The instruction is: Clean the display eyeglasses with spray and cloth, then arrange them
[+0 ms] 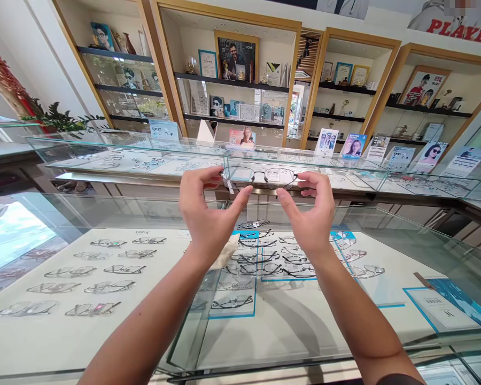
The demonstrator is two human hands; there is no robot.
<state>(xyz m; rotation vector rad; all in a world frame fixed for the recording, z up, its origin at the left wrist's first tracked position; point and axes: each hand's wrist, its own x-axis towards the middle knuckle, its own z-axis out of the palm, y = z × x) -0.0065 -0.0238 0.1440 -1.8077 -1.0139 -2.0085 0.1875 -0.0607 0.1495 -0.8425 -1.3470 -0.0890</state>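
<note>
Both my hands hold up a pair of thin dark-framed eyeglasses (258,172) above the glass display case (116,347). My left hand (210,206) grips the left side of the frame between thumb and fingers. On the other side my right hand (310,211) pinches the frame the same way. A small white tag hangs at the left lens. Below my hands, several dark eyeglasses (260,267) sit in rows, partly hidden by my forearms. A crumpled pale cloth (226,253) lies beside my left wrist.
Rows of eyeglasses (70,271) lie inside the case at left. A blue-edged card (436,307) is at right. Beyond stands another glass counter (164,158) with upright advertising cards (326,144). Wood-framed wall shelves (232,77) line the back. A green plant (62,118) stands far left.
</note>
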